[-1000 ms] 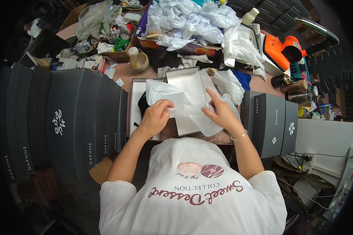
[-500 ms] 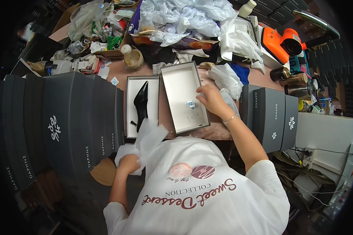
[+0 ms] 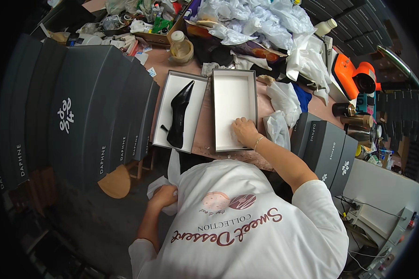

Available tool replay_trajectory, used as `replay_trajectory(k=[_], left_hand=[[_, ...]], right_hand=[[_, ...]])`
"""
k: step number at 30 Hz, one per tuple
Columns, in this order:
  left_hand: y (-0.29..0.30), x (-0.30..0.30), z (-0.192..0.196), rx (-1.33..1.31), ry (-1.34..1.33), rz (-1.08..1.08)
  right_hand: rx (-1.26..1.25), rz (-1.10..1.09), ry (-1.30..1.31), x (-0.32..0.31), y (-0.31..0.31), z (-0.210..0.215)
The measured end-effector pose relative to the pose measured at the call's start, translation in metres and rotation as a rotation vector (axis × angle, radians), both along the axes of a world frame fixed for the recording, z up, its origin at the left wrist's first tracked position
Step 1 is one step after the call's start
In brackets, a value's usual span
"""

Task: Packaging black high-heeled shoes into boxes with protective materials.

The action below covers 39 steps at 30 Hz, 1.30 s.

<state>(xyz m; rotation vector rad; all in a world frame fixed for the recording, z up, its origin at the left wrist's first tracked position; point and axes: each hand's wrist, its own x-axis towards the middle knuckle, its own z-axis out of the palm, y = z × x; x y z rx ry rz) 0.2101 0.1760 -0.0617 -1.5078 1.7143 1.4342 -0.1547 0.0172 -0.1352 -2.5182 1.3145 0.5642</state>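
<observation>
My left hand (image 3: 164, 196) is closed around crumpled white tissue paper (image 3: 173, 168), low beside my shirt at the table's front edge. Inside an open grey shoe box part (image 3: 234, 90) with a white interior, my right hand (image 3: 246, 132) reaches down to the bottom near its close end. The fingers are curled, and what they hold, if anything, is hidden under them. To the left lies another open box part (image 3: 194, 116), holding a single black pointed high-heeled shoe (image 3: 179, 114) on its side, toe away from me.
Grey shoe boxes stand stacked on the left (image 3: 93, 107) and right (image 3: 322, 144). Behind are a carton of crumpled white plastic wrapping (image 3: 256, 23), a jar (image 3: 180, 49) and a cluttered box (image 3: 160, 39). An orange device (image 3: 344, 76) stands at the far right.
My right hand has moved from the box's right rim down inside it, covering where a small packet lay. My left hand has drawn the tissue lower, off the shoe's box. The view has shifted.
</observation>
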Motion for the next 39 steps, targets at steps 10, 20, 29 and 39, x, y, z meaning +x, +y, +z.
replay_trajectory(k=[10,20,29,39], left_hand=[[-0.054,-0.003,0.011,-0.099,0.002,-0.044],[-0.077,-0.005,0.011,-0.191,0.002,-0.101],[-0.010,-0.025,0.018,-0.107,-0.031,-0.042],[0.016,0.006,0.002,-0.173,0.051,-0.156]], right_hand=[[-0.153,-0.151,-0.072,0.007,0.017,-0.007],[0.030,-0.405,-0.542,-0.009,0.007,0.031],[0.148,-0.171,-0.425,-0.021,0.067,0.099],[-0.349,-0.557,-0.656,-0.003,0.134,0.099]])
